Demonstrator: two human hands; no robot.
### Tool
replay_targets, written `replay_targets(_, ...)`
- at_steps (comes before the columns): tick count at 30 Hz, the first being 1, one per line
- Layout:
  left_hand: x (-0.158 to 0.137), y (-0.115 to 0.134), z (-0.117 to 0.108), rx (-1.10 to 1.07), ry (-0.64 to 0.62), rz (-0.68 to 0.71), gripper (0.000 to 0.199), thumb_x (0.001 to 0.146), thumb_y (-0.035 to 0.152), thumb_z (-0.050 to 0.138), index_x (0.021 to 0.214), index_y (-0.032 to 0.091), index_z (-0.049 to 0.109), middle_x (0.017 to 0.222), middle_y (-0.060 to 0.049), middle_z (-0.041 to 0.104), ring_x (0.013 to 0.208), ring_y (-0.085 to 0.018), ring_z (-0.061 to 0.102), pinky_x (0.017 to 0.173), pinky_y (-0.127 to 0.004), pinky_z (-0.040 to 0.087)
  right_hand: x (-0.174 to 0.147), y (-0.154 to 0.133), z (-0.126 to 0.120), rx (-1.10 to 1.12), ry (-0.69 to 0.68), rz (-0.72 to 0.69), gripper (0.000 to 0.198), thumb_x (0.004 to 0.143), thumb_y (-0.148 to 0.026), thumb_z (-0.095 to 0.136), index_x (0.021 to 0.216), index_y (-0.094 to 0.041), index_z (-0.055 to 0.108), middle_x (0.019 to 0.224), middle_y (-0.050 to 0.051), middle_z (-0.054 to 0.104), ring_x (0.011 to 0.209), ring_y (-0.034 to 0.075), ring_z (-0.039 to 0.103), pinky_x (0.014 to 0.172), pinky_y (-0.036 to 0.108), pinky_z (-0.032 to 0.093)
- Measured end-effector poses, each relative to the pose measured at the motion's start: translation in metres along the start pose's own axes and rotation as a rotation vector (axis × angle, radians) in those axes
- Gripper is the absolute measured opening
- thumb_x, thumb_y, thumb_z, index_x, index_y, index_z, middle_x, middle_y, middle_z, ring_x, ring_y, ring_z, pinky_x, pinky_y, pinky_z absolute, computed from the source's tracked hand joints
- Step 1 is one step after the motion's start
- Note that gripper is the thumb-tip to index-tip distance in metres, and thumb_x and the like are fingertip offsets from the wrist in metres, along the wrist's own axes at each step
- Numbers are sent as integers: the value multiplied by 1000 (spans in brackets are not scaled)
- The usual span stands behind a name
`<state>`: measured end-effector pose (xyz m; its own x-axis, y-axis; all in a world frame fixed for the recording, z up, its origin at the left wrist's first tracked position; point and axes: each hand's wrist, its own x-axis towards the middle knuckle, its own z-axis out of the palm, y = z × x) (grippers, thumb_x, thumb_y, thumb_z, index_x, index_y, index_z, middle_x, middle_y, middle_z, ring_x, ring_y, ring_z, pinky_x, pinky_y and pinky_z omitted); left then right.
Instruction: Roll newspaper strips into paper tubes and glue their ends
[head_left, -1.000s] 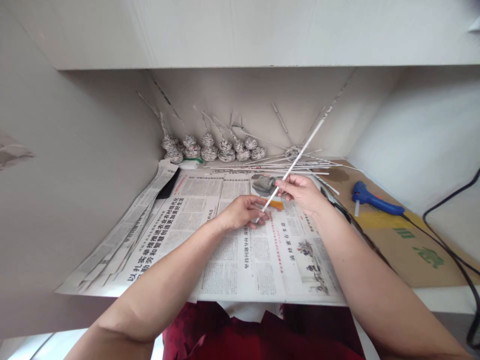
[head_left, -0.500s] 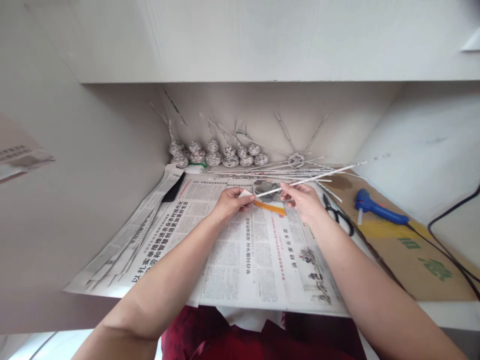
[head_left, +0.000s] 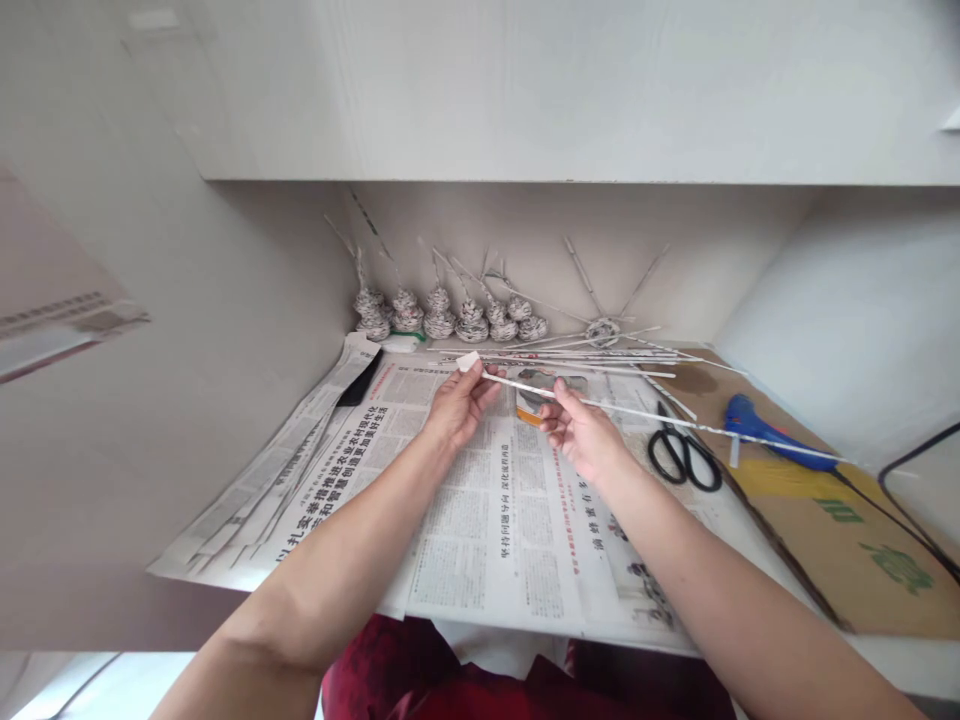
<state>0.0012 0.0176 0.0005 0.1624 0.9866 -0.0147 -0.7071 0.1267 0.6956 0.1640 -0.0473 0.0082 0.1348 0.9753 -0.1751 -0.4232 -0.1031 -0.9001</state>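
Observation:
A long thin rolled paper tube [head_left: 645,408] slants across the newspaper, its far end passing over the glue gun. My left hand [head_left: 459,405] pinches its left end, where a loose white paper flap [head_left: 469,361] sticks out past the thumb. Around the tube's shaft, a little to the right, my right hand [head_left: 589,430] closes thumb and fingers. Beneath the hands lie a newspaper sheet [head_left: 465,540] and a yellow-orange strip [head_left: 529,416], partly covered by the right hand.
Several gourd-shaped woven paper pieces [head_left: 439,312] line the back wall. Beside them lie loose paper tubes [head_left: 600,355] and a spoked woven start [head_left: 603,332]. Black-handled scissors [head_left: 684,460], a blue glue gun [head_left: 776,435] and cardboard [head_left: 817,550] are on the right. A shelf panel [head_left: 525,110] overhangs.
The tube has swung from pointing up and right to sloping down and right. My right hand has lowered slightly, and the scissors show more fully. The view has shifted a little.

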Motion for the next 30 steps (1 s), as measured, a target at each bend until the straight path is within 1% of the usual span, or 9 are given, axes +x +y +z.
replay_targets(4,7,4,-5,-67,75,41,6,79,15,61,77,10,61,75,-5,66,75,-14,66,61,-17,55,-7,9,6,-79,-93,75,46,77,-57,55,96,-16,63,69,4,63,52,12,57,38,20,38)
replay_targets(6,10,6,-8,-79,101,52,6,81,14,59,77,10,61,74,-5,65,72,-13,66,61,-16,54,-14,12,9,-255,-158,-16,50,82,-58,45,102,-16,63,73,6,64,55,14,59,42,23,41)
replay_targets(9,13,7,-10,-81,147,56,6,81,13,59,77,9,61,72,-5,65,69,-12,66,60,-16,54,-22,12,12,-729,-214,-504,33,84,-47,51,98,-21,67,84,6,67,72,18,61,64,32,49)
replay_targets(11,14,8,-11,-78,176,48,6,81,12,59,76,9,61,70,-5,64,67,-12,66,59,-17,54,-24,8,10,-1055,-182,-874,21,84,-35,56,97,-23,68,97,6,67,95,23,57,85,40,44)
replay_targets(14,14,7,-11,-71,194,27,6,80,12,60,76,9,61,70,-5,64,66,-12,66,59,-17,55,-19,1,2,-1423,-12,-1082,27,84,-28,55,109,-22,64,109,9,64,110,29,47,93,46,34)
replay_targets(18,14,8,-11,-68,187,2,6,80,13,61,76,9,61,71,-6,65,68,-13,67,58,-17,55,-11,-3,-8,-1643,46,-901,30,91,-28,40,107,-20,64,91,10,66,87,25,56,78,36,39)
replay_targets(22,16,10,-12,-71,191,-24,6,80,14,61,78,8,61,73,-7,66,71,-14,67,60,-17,56,-11,-1,-7,-1618,11,-741,31,92,-29,36,100,-22,64,88,8,66,81,22,58,71,31,39)
replay_targets(26,17,11,-14,-77,173,-69,6,80,14,61,79,8,61,72,-7,65,71,-14,67,58,-16,56,-11,-3,-6,-1308,-122,-408,32,89,-39,40,83,-21,65,64,3,59,56,16,53,56,27,37)
replay_targets(30,17,11,-13,-80,156,-92,6,80,14,61,79,8,61,71,-6,64,69,-14,67,57,-15,55,-12,-7,-10,-927,-318,6,35,86,-48,40,85,-20,61,56,-2,53,41,10,42,45,24,32)
